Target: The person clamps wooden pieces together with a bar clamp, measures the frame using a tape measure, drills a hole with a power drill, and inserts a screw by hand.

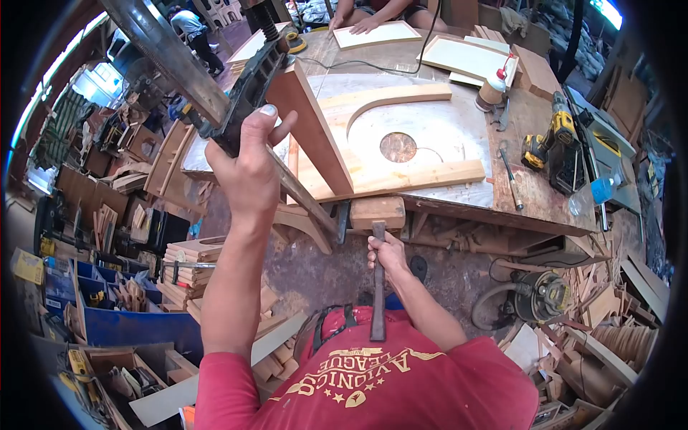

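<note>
Head view, from left to right: a long clamp point(168, 61) slants past the left hand point(247, 154), its bar worn grey metal, its ribbed head black, a threaded screw rising beyond. The left hand is closed around that black head, thumb and one finger showing, the other fingers mostly hidden. Just to the right of this hand a reddish-brown board point(315, 132) stands on edge, flat and smooth, its long axis running from beyond the hand back toward the person; the left hand is nearer to its far end, the right hand to its near end. Farther right of the left hand, on a whitish, scuffed panel point(466, 140), lies a pale curved piece point(398, 95) with a smoothly rounded inner edge. Below and to the right of the board's near end, the right hand point(389, 256) grips a mallet point(378, 213) by its dark, straight handle; the blocky wooden head lies just beyond the fingers, close to the bench edge. Beyond that head a straight, light-grained rail point(437, 179) runs crosswise. Well to the right of the right hand sit a glue bottle point(492, 93) with a red tip, a slim chisel point(511, 179) and a yellow-and-black drill point(562, 129).
</note>
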Tool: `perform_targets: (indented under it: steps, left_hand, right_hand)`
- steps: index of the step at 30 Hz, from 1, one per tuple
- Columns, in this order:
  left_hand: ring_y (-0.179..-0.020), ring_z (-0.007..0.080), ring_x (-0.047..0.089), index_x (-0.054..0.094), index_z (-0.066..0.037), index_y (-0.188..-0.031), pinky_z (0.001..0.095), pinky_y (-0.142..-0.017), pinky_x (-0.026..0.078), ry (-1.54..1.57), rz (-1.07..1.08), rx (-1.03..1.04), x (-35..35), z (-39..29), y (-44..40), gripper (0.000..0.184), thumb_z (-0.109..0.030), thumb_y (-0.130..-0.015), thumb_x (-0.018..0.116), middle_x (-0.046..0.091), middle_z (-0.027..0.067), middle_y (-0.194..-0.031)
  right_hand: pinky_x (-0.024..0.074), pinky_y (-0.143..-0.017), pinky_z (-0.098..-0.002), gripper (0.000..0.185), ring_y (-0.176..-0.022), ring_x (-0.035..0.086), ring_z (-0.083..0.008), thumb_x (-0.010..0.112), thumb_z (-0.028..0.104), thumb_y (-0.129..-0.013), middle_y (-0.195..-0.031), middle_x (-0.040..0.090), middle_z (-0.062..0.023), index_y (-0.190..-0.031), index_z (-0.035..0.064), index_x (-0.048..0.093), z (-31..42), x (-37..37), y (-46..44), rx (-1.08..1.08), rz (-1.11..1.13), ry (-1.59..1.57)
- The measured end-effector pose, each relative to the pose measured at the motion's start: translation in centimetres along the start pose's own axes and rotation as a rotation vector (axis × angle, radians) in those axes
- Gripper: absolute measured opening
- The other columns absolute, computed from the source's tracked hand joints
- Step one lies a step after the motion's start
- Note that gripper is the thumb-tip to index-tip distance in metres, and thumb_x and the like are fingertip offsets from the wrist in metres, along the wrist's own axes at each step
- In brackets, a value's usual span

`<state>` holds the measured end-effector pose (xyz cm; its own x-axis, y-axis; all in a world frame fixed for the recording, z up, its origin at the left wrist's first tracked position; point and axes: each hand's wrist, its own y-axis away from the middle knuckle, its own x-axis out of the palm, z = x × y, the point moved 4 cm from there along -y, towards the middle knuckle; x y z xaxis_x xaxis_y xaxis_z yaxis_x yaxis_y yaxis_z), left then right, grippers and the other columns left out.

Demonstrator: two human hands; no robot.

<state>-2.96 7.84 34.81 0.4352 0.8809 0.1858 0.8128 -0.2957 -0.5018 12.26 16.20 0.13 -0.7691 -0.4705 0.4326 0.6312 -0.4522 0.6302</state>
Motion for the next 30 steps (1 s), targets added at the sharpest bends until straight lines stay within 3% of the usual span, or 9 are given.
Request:
perform_targets:
  steps: [5, 7, 13, 17, 18, 19, 20, 27, 30]
  left_hand:
    - [-0.098, 0.0229, 0.064, 0.047, 0.009, -0.123, 0.0525, -0.088, 0.064, 0.017, -0.02, 0.019, 0.1, -0.4, 0.3, 0.034, -0.004, -0.092, 0.055, 0.055, 0.0163, -0.112]
    - [-0.095, 0.0225, 0.064, 0.047, 0.009, -0.12, 0.0523, -0.088, 0.064, 0.047, -0.033, 0.023, 0.1, -0.1, 0.3, 0.032, -0.004, -0.092, 0.057, 0.055, 0.0155, -0.109]
    - [-0.09, 0.0216, 0.065, 0.051, 0.01, -0.109, 0.0511, -0.087, 0.064, 0.029, -0.003, 0.02, 0.1, -0.4, 0.3, 0.022, -0.003, -0.093, 0.056, 0.054, 0.0132, -0.102]
    - [-0.087, 0.0249, 0.071, 0.058, 0.012, -0.097, 0.0389, -0.085, 0.064, 0.102, -0.035, 0.023, 0.0, -0.1, 0.5, 0.017, -0.005, -0.096, 0.058, 0.062, 0.0132, -0.098]
    - [-0.08, 0.0206, 0.068, 0.058, 0.011, -0.094, 0.0415, -0.085, 0.064, 0.1, -0.038, 0.014, 0.0, -0.1, 0.4, 0.016, -0.005, -0.096, 0.057, 0.06, 0.0113, -0.094]
    - [-0.083, 0.026, 0.067, 0.05, 0.011, -0.106, 0.051, -0.088, 0.064, 0.066, -0.028, -0.036, -0.6, 1.0, 0.3, 0.024, -0.005, -0.091, 0.059, 0.053, 0.0138, -0.099]
    - [-0.084, 0.0275, 0.068, 0.05, 0.011, -0.105, 0.0512, -0.089, 0.063, 0.068, -0.027, -0.055, -0.4, 0.8, 0.5, 0.023, -0.005, -0.091, 0.059, 0.053, 0.0136, -0.098]
    - [-0.08, 0.0213, 0.065, 0.055, 0.008, -0.091, 0.054, -0.088, 0.063, -0.053, 0.025, -0.047, -0.4, -0.3, 0.5, 0.016, -0.008, -0.092, 0.053, 0.049, 0.0084, -0.086]
    - [-0.079, 0.0156, 0.067, 0.063, 0.009, -0.088, 0.0434, -0.084, 0.063, 0.091, -0.019, 0.033, 0.6, -1.3, 0.5, 0.016, -0.003, -0.096, 0.055, 0.059, 0.0038, -0.079]
  right_hand:
    - [0.0397, -0.041, -0.0282, 0.005, -0.052, 0.049, -0.0102, 0.061, 0.008, -0.097, -0.074, 0.053, -0.0019, -0.095, 0.0072, 0.057, 2.5, -4.2, 1.4, 0.09, 0.142, -0.007]
    - [0.0428, -0.043, -0.0288, 0.015, -0.05, 0.049, -0.0104, 0.062, 0.005, -0.096, -0.073, 0.053, -0.0017, -0.111, 0.0025, 0.062, 6.1, -5.5, 5.0, 0.12, 0.207, 0.14]
    - [0.0405, -0.04, -0.0247, 0.056, -0.048, 0.051, -0.0079, 0.061, 0.004, -0.096, -0.075, 0.056, -0.0018, -0.149, 0.0017, 0.043, 13.5, -6.7, 12.7, -0.345, 0.263, 0.425]
    - [0.0398, -0.038, -0.0253, 0.04, -0.043, 0.049, -0.0077, 0.06, 0.012, -0.098, -0.073, 0.058, -0.0023, -0.136, -0.0003, 0.054, 19.4, -8.4, 9.3, -0.595, 0.071, 0.561]
    - [0.0399, -0.037, -0.0267, 0.033, -0.042, 0.05, -0.0095, 0.061, 0.014, -0.098, -0.07, 0.058, -0.0031, -0.127, 0.0001, 0.058, 21.1, -9.2, 7.4, -0.57, 0.0, 0.555]
    - [0.0397, -0.036, -0.0269, 0.025, -0.042, 0.053, -0.0115, 0.062, 0.018, -0.098, -0.066, 0.057, -0.0041, -0.114, -0.0022, 0.062, 22.4, -10.7, 4.3, -0.557, -0.036, 0.551]
    - [0.0438, -0.039, -0.0298, 0.024, -0.042, 0.055, -0.0129, 0.063, 0.019, -0.097, -0.069, 0.062, -0.006, -0.106, -0.0037, 0.064, 23.7, -11.7, 1.6, -0.553, -0.099, 0.642]
    - [0.0555, -0.059, -0.0398, 0.028, -0.067, 0.07, -0.0254, 0.071, 0.025, -0.089, -0.091, 0.072, -0.0173, -0.095, -0.0023, 0.069, 29.1, -14.6, -13.8, -0.504, -0.229, 1.324]
    - [0.0566, -0.079, -0.0446, 0.04, -0.091, 0.071, -0.0357, 0.074, 0.031, -0.086, -0.098, 0.073, -0.023, -0.106, -0.0037, 0.07, 31.9, -10.0, -11.9, -0.575, -0.368, 1.816]
